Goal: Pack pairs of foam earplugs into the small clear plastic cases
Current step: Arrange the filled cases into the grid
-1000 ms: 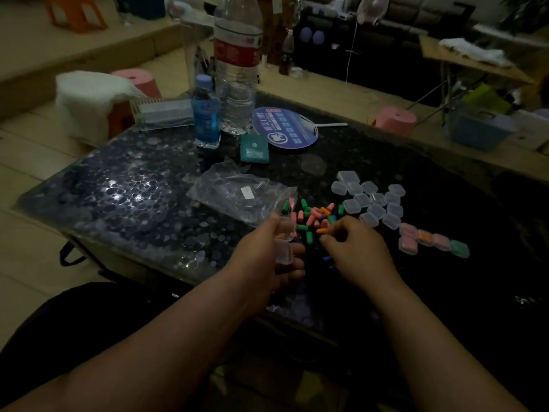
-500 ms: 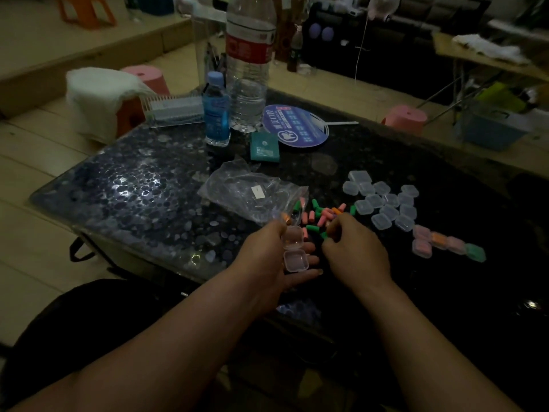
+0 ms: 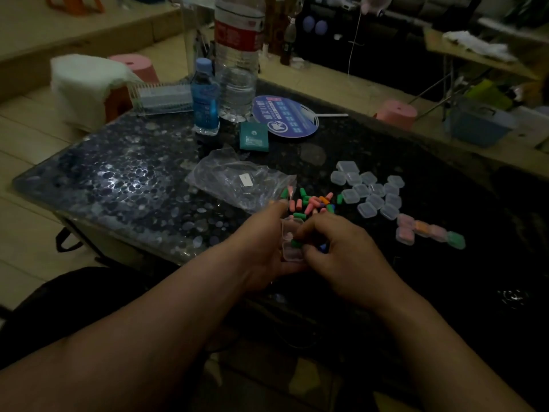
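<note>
Left hand (image 3: 261,245) is curled round an open clear case (image 3: 290,254) and holds it above the near edge of the desk (image 3: 133,179), lid flipped up. Right hand (image 3: 341,248) has its fingertips bent in, pinching a green earplug (image 3: 295,243) at the case's lower half. Loose earplugs (image 3: 312,203) are piled just beyond the hands, next to a plastic bag (image 3: 237,185). Empty cases (image 3: 371,191) are clustered right of the pile, with the filled cases (image 3: 427,231) in a row nearer the right edge.
</note>
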A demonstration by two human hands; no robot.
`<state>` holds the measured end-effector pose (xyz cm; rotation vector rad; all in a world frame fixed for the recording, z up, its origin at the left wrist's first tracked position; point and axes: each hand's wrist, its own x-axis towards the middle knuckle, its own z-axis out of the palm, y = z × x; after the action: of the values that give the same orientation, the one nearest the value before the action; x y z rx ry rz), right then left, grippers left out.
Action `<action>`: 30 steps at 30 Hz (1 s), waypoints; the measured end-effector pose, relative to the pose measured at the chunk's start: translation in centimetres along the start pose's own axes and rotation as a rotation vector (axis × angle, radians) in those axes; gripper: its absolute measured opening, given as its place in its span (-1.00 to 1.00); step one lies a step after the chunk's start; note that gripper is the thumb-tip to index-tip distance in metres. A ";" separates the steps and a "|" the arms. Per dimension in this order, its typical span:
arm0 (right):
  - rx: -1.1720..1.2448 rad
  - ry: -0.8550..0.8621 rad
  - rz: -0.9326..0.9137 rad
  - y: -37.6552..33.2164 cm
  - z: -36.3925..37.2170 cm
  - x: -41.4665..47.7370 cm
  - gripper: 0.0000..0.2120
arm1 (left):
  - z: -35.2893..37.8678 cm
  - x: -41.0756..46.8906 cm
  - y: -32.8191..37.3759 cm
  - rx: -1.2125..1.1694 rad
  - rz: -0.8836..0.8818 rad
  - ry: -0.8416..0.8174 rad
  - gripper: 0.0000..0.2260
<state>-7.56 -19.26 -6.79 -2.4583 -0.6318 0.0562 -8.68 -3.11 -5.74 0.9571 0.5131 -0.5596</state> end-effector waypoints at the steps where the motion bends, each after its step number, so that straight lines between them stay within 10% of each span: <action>1: -0.005 -0.005 -0.013 0.0 0.1 0.0 -0.82 | 0.1 -0.1 0.0 0.014 0.003 -0.004 -0.52; 22: 0.107 0.200 0.126 1.8 0.4 1.9 -0.94 | -0.4 -0.4 0.3 0.042 0.024 0.082 -0.55; 30: -0.313 0.219 0.142 3.7 3.0 4.8 -0.86 | -1.5 -0.5 0.8 -0.002 0.035 0.175 -0.51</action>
<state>-2.24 -18.05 -10.87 -2.7561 -0.3928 -0.2716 -8.75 -1.32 -5.69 1.0162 0.6516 -0.4463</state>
